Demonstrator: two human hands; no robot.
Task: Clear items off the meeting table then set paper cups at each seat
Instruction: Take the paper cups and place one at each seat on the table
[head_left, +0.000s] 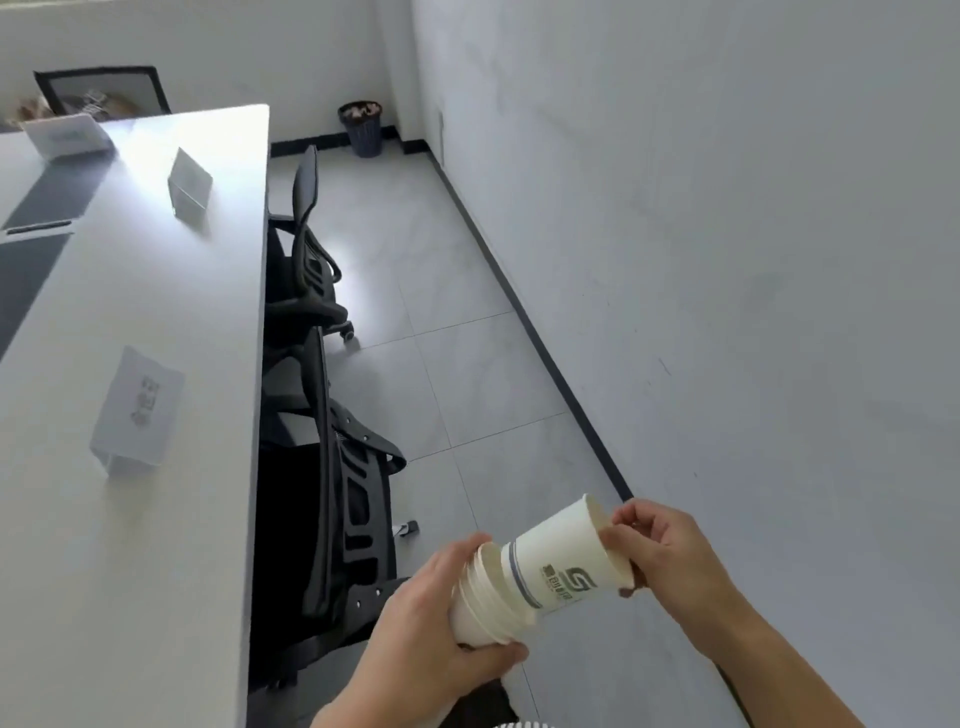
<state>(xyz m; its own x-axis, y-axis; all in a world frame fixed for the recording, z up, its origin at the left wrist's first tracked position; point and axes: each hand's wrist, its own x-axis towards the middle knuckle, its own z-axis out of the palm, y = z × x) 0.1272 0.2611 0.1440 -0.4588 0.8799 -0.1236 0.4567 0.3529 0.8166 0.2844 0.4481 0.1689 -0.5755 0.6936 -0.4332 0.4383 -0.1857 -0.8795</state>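
At the lower right, over the floor, my left hand (415, 618) grips a stack of white paper cups (480, 603) lying on its side. My right hand (660, 545) pinches the rim of the top cup (558, 558), which carries a printed logo and sticks halfway out of the stack. The white meeting table (156, 519) fills the left side. On it stand three folded name cards: a near card (137, 410), a middle card (189, 184) and a far card (65, 134).
Two black office chairs, one near (337, 519) and one farther (306, 249), are pushed in along the table's right edge. A dark waste bin (362, 128) stands in the far corner. A grey wall (727, 208) runs along the right, with tiled floor (467, 364) between.
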